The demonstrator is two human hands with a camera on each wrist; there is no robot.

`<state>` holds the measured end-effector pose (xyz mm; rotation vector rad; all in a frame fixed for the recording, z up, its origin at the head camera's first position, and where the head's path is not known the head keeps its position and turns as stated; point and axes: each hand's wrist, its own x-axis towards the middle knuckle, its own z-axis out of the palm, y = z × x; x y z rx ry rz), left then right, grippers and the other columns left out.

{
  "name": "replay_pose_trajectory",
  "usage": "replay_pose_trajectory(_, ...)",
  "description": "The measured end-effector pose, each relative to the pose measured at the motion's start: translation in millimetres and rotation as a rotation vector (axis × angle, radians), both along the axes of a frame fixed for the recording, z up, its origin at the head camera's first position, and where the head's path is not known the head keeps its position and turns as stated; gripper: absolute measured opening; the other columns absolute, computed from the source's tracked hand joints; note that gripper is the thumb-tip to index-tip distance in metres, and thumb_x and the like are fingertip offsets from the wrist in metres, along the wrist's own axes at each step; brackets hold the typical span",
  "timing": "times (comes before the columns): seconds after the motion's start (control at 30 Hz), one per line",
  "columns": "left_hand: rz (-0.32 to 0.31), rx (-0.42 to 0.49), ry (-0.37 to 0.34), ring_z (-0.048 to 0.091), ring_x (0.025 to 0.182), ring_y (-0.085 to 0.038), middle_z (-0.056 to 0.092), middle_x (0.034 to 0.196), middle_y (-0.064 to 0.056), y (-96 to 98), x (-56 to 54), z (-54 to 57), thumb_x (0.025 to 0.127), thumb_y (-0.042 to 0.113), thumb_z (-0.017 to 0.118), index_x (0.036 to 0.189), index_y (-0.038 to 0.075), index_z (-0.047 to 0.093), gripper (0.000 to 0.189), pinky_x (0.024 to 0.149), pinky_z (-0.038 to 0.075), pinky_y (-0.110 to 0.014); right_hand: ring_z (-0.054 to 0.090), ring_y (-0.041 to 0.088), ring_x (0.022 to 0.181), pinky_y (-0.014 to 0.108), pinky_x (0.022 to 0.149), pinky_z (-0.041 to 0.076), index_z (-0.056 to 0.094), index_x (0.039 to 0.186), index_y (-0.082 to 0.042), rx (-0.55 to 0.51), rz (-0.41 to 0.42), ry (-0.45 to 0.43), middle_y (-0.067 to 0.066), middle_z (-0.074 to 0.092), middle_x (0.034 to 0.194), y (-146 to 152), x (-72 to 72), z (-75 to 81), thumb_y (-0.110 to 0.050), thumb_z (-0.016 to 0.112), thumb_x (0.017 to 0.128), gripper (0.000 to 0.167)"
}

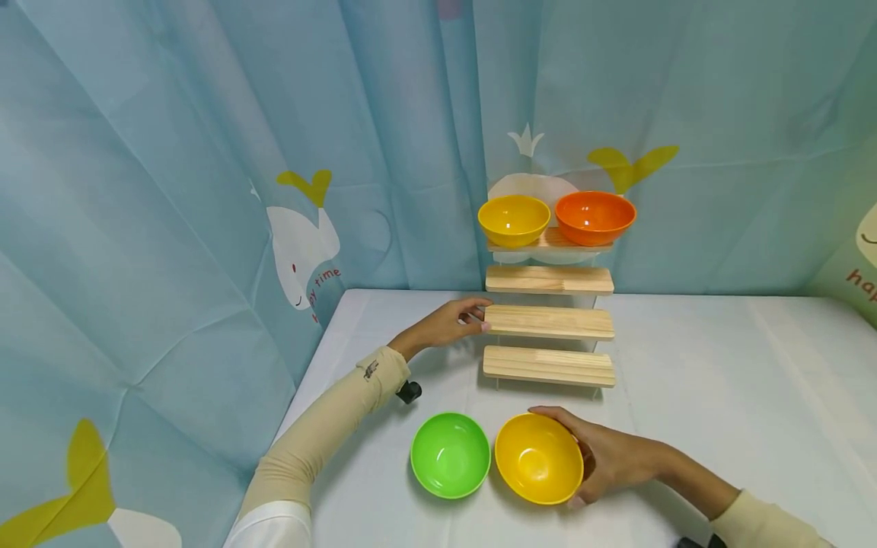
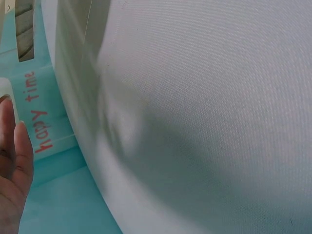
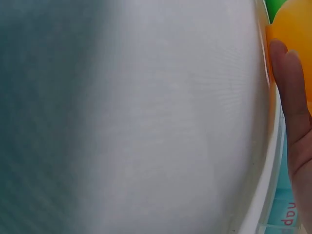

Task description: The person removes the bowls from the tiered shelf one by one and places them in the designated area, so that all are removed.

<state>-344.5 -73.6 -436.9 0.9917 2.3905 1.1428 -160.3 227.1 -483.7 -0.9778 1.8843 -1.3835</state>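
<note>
My right hand (image 1: 613,457) grips a yellow bowl (image 1: 537,460) from its right side, thumb near and fingers at the far rim. In the right wrist view, the thumb lies along the side of the yellow bowl (image 3: 295,29). Just left of it, a green bowl (image 1: 451,457) stands on the table. My left hand (image 1: 448,321) is at the left end of a wooden shelf (image 1: 548,323) of the stepped rack, fingertips at its edge. The left wrist view shows part of this left hand (image 2: 14,161), with loosely extended fingers; contact with the shelf is out of frame.
On the rack's top shelf (image 1: 551,240) sit another yellow bowl (image 1: 514,221) and an orange bowl (image 1: 594,218). Below are more bare wooden shelves, including the lowest shelf (image 1: 548,367). A white cloth (image 1: 719,380) covers the table, with a blue curtain (image 1: 411,152) behind.
</note>
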Motion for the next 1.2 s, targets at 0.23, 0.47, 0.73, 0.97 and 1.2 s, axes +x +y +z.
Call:
replay_pose_trajectory(0.23, 0.000, 0.003, -0.004, 0.058, 0.122, -0.024, 0.058, 0.138, -0.013, 0.5, 0.9, 0.3, 0.102, 0.025, 0.062, 0.150, 0.011, 0.046, 0.053, 0.102, 0.050, -0.033, 0.053, 0.022, 0.126, 0.035, 0.094, 0.056, 0.014, 0.159, -0.011, -0.017, 0.010, -0.077, 0.012, 0.036, 0.153, 0.0, 1.2, 2.1, -0.004, 0.080, 0.080, 0.103)
replay_pose_trajectory(0.47, -0.006, 0.014, -0.006, 0.057, 0.122, -0.023, 0.058, 0.136, -0.013, -0.2, 0.8, -0.6, 0.102, 0.024, 0.062, 0.149, 0.010, 0.047, 0.051, 0.102, 0.050, -0.032, 0.058, 0.023, 0.119, 0.037, 0.087, 0.059, 0.010, 0.160, -0.009, 0.004, 0.005, -0.094, 0.019, 0.031, 0.154, 0.1, 2.6, 3.0, -0.005, 0.079, 0.081, 0.105)
replay_pose_trajectory(0.73, -0.010, 0.032, -0.019, 0.057, 0.121, -0.024, 0.058, 0.135, -0.014, 0.6, 2.4, 2.1, 0.102, 0.023, 0.062, 0.149, 0.008, 0.047, 0.052, 0.101, 0.050, -0.030, 0.060, 0.025, 0.118, 0.039, 0.089, 0.059, 0.009, 0.160, -0.009, -0.003, 0.011, -0.113, 0.018, 0.030, 0.155, 0.0, 3.0, 4.5, -0.005, 0.080, 0.081, 0.107)
replay_pose_trajectory(0.97, 0.000, 0.017, -0.033, 0.059, 0.120, -0.025, 0.059, 0.135, -0.015, 0.7, 2.8, 2.6, 0.101, 0.024, 0.063, 0.150, 0.008, 0.046, 0.054, 0.099, 0.052, -0.031, 0.061, 0.026, 0.116, 0.040, 0.088, 0.059, 0.010, 0.160, -0.008, 0.007, 0.007, -0.116, 0.022, 0.028, 0.155, 0.1, 3.4, 4.9, -0.007, 0.081, 0.081, 0.107)
replay_pose_trajectory(1.2, 0.014, 0.027, -0.043, 0.062, 0.116, -0.025, 0.060, 0.134, -0.015, 1.1, 2.8, 2.2, 0.100, 0.025, 0.065, 0.149, 0.009, 0.047, 0.055, 0.096, 0.053, -0.031, 0.062, 0.027, 0.114, 0.040, 0.086, 0.060, 0.011, 0.160, -0.010, 0.004, 0.013, -0.123, 0.022, 0.029, 0.153, 0.6, 3.2, 6.1, -0.006, 0.080, 0.081, 0.104)
